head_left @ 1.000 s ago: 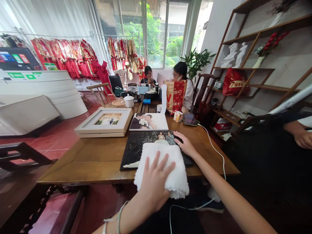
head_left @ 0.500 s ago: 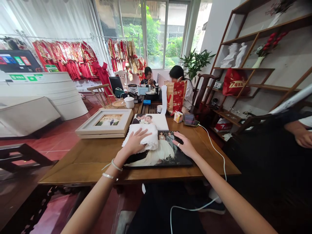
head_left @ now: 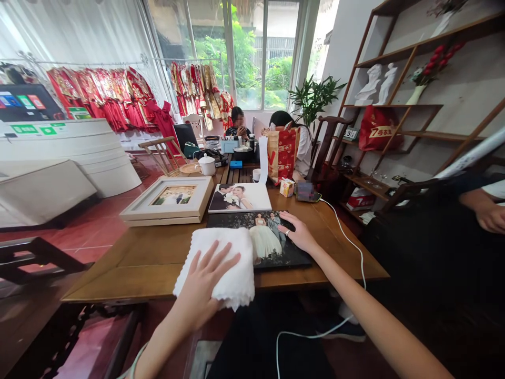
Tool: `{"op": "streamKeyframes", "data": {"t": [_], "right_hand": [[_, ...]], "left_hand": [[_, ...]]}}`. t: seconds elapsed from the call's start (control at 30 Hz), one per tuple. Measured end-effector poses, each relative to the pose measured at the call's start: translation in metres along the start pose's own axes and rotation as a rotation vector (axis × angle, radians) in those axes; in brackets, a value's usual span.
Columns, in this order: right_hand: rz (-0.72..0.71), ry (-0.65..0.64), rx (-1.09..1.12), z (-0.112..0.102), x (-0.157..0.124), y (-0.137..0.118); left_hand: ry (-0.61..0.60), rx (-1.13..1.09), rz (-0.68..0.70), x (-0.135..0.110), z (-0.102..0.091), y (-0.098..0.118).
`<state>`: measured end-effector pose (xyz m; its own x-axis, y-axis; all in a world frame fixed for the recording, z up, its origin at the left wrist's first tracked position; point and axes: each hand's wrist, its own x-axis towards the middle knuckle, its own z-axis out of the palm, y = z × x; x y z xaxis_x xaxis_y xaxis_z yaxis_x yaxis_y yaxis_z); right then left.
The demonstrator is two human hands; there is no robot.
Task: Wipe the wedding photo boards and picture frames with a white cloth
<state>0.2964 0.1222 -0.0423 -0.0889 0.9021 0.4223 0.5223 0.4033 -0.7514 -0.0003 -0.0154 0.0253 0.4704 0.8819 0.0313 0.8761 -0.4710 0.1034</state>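
My left hand (head_left: 209, 279) lies flat with fingers spread on a folded white cloth (head_left: 236, 247). The cloth covers the near left part of a dark wedding photo panel (head_left: 268, 237) and hangs slightly past the table's front edge. My right hand (head_left: 298, 231), wearing a ring, rests with extended fingers on the panel's right side. Behind the panel lies a lighter wedding photo board (head_left: 258, 197) showing a couple. Left of it, a pale framed photo (head_left: 168, 200) rests flat on what looks like another frame.
A white cable (head_left: 351, 239) runs from a phone (head_left: 307, 192) off the table's right side. A small box (head_left: 286, 187), paper bag (head_left: 282, 155) and lidded white cup (head_left: 205, 165) stand farther back. Two people sit beyond; another person's hand (head_left: 491, 216) shows at right.
My left hand has drawn the white cloth toward me and slightly left, down to the front edge, uncovering the rear board's couple. My right hand stays on the panel.
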Motion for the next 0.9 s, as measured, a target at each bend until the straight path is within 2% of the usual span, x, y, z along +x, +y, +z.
{"op": "streamKeyframes", "data": {"t": [0.07,0.17,0.3,0.4,0.53,0.67,0.9], "right_hand": [[0.001,0.003,0.000,0.000,0.000,0.000],[-0.002,0.012,0.005,0.001,0.000,0.001],[-0.026,0.006,0.015,0.002,-0.001,0.002],[-0.029,0.001,0.022,0.001,-0.002,0.002],[-0.012,0.004,0.032,0.000,-0.002,0.001],[-0.006,0.012,0.066,-0.002,-0.001,-0.002],[0.007,0.016,0.186,-0.005,0.005,-0.003]], "left_hand": [[0.001,-0.002,0.024,-0.007,0.001,0.003],[0.018,-0.006,0.018,0.001,-0.001,-0.001],[0.011,0.004,-0.048,0.038,-0.009,-0.014],[-0.005,-0.007,-0.032,0.068,-0.014,-0.025],[0.052,0.031,-0.034,0.093,-0.008,-0.037],[0.131,0.055,-0.049,0.098,0.005,-0.044],[0.148,0.032,-0.024,0.097,0.012,-0.049]]}}
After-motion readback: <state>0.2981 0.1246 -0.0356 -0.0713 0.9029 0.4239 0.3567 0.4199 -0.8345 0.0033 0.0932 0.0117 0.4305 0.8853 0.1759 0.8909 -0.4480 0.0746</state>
